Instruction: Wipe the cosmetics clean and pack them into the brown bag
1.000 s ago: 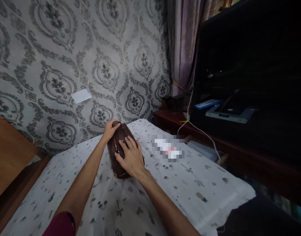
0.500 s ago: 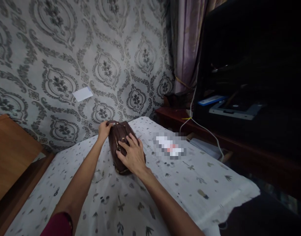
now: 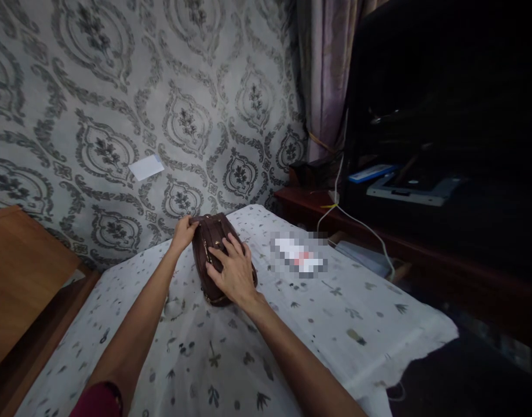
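While the brown handbag lay on its side near the far edge of the worktop, close to the patterned wall, both hands were upon it. The right hand rested flat on the upper face of the bag, its fingers spread and pointing toward the far edge, apparently pressing the bag down. The left hand met the far end of the bag, its fingers curled about the top corner there; whether they pinched a zip pull or merely gripped the edge could not be told. The step in hand was judged to be steadying the bag while working at its top closure. The next move would call for the right hand to hold the bag firm as the left drew along the seam with the gilt fittings. To the right of the bag, apart from it, lay a blurred white item on the leaf-printed cloth. A white cable hung beyond the right edge, before a dark cabinet. A wooden surface stood beside the left edge.
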### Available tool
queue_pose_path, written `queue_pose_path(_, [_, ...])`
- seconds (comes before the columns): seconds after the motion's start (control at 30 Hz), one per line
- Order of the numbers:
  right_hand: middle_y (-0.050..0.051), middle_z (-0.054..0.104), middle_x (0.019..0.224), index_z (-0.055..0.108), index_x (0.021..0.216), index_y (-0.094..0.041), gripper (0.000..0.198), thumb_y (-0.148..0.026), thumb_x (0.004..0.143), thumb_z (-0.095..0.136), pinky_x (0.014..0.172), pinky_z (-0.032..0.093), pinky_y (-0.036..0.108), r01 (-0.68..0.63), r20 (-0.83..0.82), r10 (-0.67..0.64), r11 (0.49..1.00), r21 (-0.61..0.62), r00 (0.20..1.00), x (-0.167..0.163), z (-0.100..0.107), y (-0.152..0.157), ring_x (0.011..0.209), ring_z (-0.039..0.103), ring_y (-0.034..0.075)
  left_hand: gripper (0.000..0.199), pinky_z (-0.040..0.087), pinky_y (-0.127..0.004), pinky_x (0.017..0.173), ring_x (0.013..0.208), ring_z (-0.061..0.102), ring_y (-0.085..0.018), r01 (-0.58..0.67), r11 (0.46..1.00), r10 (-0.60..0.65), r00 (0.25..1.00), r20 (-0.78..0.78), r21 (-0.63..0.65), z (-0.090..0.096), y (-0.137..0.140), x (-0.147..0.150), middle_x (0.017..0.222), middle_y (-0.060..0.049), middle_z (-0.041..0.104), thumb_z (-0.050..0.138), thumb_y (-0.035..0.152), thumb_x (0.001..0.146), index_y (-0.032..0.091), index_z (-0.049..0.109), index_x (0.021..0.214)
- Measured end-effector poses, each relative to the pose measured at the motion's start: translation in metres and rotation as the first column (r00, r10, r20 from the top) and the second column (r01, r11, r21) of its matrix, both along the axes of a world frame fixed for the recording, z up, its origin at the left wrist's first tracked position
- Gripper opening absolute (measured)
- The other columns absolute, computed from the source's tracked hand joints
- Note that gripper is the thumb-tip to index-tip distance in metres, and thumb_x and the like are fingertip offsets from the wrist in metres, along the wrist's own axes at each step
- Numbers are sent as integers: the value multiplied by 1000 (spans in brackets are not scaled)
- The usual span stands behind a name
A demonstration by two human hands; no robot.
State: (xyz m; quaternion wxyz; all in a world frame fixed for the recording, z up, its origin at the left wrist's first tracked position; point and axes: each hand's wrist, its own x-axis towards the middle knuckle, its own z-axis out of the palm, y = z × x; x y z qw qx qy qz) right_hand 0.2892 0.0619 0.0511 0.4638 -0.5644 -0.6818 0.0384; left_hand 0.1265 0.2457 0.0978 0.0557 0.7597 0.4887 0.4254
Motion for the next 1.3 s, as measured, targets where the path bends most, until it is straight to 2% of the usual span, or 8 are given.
queue_pose_path(0.2, [15,56,145,71,124,-26,38,-42,89,65,119,21,53,-8,-6,7,1000,-18,1000,1,1,-1,147,35,28,18,33,-29,59,61,47,-17,72,997,-72,996,-47,-7,6,-12,2,60,3,50,61,29,77,22,52,63])
queue_pose_path(0.43, [14,54,147,69,126,-25,42,-43,89,65,120,20,52,11,-19,-11,1000,9,1000,1,0,-1,147,35,28,13,41,-29,63,64,51,-18,148,988,-151,983,-102,-42,13,-22,3,63,3,54,60,29,76,21,55,68])
queue_pose_path(0.53, [14,52,149,68,127,-25,42,-43,89,64,120,21,52,20,-27,-20,1000,12,999,0,0,-1,147,33,29,7,44,-31,71,74,56,-20,164,986,-166,978,-126,-23,16,-26,17,75,0,62,64,27,75,21,63,79])
queue_pose_path(0.63, [14,51,149,68,127,-24,42,-43,89,64,120,20,52,22,-28,-21,999,29,999,0,-1,-2,147,33,29,21,45,-34,85,90,60,-23,221,975,-221,963,-154,-12,18,-29,38,92,-4,69,70,27,73,22,70,94])
queue_pose_path(0.73, [14,48,151,68,126,-24,42,-43,89,64,120,21,51,20,-46,-18,998,51,999,1,-4,-2,146,35,29,13,44,-32,80,82,59,-22,236,972,-236,960,-153,-20,19,-28,56,80,-2,68,69,33,76,22,73,83])
queue_pose_path(0.87, [14,50,150,69,124,-24,41,-44,89,63,120,22,50,9,-57,-6,998,55,998,2,-5,-3,145,36,28,27,36,-29,60,58,47,-17,165,986,-166,983,-83,-17,17,-22,64,53,3,52,61,38,82,20,63,61])
queue_pose_path(1.07, [15,53,146,64,130,-21,45,-43,91,60,121,21,50,10,-45,-8,999,45,999,3,-2,-5,145,36,28,28,34,-28,58,58,44,-16,113,993,-113,993,29,21,11,-18,66,55,4,50,58,39,80,21,54,59])
queue_pose_path(1.3, [16,52,146,60,134,-19,51,-45,91,60,120,24,51,17,-32,-16,999,38,999,3,-2,-4,144,36,29,28,38,-27,61,62,47,-16,166,986,-168,982,84,34,10,-29,67,60,3,54,58,41,82,20,57,64])
